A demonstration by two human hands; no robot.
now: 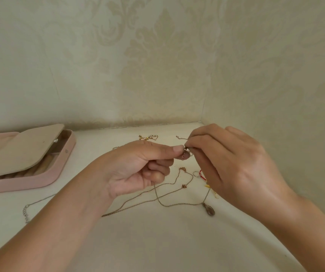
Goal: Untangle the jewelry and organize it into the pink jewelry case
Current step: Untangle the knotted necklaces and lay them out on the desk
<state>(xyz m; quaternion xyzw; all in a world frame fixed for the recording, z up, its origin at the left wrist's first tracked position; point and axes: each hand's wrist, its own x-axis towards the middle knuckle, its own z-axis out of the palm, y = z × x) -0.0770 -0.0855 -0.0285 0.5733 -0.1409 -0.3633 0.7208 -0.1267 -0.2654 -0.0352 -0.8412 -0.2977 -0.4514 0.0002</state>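
The bench point(157, 248) is strewn with chains point(169, 204) right of the pink jewelry case point(55, 173). A tangle point(186, 153) is pinched by left hand point(138, 169) and right hand point(236, 169).

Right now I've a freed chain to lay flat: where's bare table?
Bare: near table between the forearms, below the teardrop pendant; also the strip between pink jewelry case and left hand. Crowded: chains and ring beside the right hand.

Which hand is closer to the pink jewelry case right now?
Left. The left hand is just right of the pink jewelry case; the right hand is farther right, past the left one. Both pinch a thin chain between them.
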